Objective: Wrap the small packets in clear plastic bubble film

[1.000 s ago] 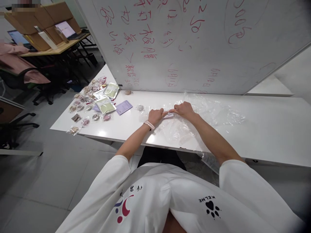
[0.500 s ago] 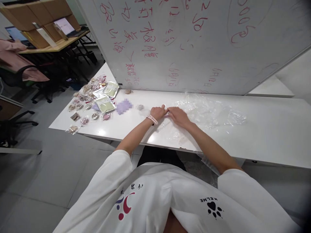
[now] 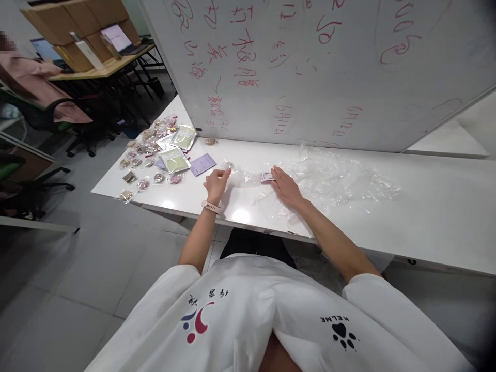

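My left hand [image 3: 217, 183] is bent closed on the table, thumb and forefinger tips at a small clear-wrapped round packet [image 3: 228, 165] and the left end of a clear plastic bag [image 3: 245, 177]. Whether the tips pinch packet or film is too small to tell. My right hand [image 3: 285, 187] lies flat, fingers stretched, its fingertips on the right edge of a small white packet with a pink border [image 3: 267, 177]. That packet lies at the right end of the clear bag. Crumpled clear plastic film [image 3: 341, 181] spreads beside and behind my right hand.
Leftward lie a purple pouch [image 3: 203, 165], green-and-white pouches [image 3: 175, 160] and several small wrapped round packets [image 3: 143, 184]. One brown packet [image 3: 210, 141] sits near the whiteboard [image 3: 310, 77] standing along the table's back. A person in pink [image 3: 42, 77] sits at a far desk.
My left hand has moved left, away from my right hand, to the small round packet. The pink-bordered packet now shows beside my right fingertips. The view has shifted slightly.
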The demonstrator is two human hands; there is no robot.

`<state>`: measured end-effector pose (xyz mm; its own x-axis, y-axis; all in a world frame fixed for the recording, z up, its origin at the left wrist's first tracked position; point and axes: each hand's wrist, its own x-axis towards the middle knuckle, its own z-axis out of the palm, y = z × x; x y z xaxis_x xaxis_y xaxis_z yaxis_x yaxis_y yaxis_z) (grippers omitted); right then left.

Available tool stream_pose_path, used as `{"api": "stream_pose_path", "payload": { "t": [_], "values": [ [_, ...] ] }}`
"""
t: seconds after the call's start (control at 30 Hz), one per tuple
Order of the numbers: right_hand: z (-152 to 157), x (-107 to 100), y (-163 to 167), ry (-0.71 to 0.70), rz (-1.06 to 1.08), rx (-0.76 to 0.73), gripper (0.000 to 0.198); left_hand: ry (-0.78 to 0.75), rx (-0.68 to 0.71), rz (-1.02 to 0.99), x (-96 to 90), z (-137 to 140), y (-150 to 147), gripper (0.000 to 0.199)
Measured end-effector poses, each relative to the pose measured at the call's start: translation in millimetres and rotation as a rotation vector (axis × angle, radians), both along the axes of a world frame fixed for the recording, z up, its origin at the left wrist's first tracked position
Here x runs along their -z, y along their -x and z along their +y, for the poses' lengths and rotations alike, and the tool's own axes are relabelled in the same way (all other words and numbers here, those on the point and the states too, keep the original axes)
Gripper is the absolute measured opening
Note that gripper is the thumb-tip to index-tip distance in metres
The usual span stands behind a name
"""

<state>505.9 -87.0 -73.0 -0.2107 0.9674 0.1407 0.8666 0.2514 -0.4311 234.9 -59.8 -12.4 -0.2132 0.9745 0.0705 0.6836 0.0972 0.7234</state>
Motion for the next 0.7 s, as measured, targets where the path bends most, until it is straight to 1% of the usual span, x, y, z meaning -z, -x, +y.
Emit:
{"api": "stream_pose_path", "payload": {
  "t": [0.03,0.1,0.17,0.27,0.33,0.4,0.43,0.47,0.5,0.57,0.6,0.7],
  "values": [
    [0,1,1,0.002,0.001,0.004,0.066,0.068,0.042,-0.016,0.0,6,3,0.039],
    [0,1,1,-0.006,0.006,0.012,0.066,0.111,0.085,-0.047,1.0,14,4,0.039],
    [-1,1,2,-0.022,0.023,0.015,0.063,0.075,0.078,-0.103,3.5,15,-1,0.033],
    [-3,0,3,-0.036,0.047,0.019,0.059,0.035,0.024,-0.169,8.8,6,-6,0.024],
    [-4,-1,4,-0.038,0.046,0.025,0.057,-0.006,-0.047,-0.141,11.0,-2,-5,0.018],
    [-5,-1,5,-0.036,0.037,0.026,0.056,-0.108,-0.078,-0.106,9.5,-6,-2,0.011],
    [-5,-1,6,-0.033,0.033,0.025,0.056,-0.168,-0.043,-0.106,6.7,-5,1,0.011],
    [-5,-1,6,-0.03,0.03,0.022,0.056,-0.209,0.032,-0.112,2.5,-2,4,0.015],
    [-4,-1,6,-0.03,0.028,0.019,0.056,-0.216,0.141,-0.114,-2.9,3,6,0.021],
    [-4,0,6,-0.035,0.029,0.017,0.056,-0.124,0.387,-0.034,-15.7,19,9,0.027],
    [-4,1,6,-0.039,0.03,0.019,0.055,-0.056,0.487,0.062,-22.2,28,8,0.027],
    [-3,4,5,-0.044,0.03,0.025,0.055,0.082,0.686,0.407,-36.0,56,-5,0.029]
  ]
}}
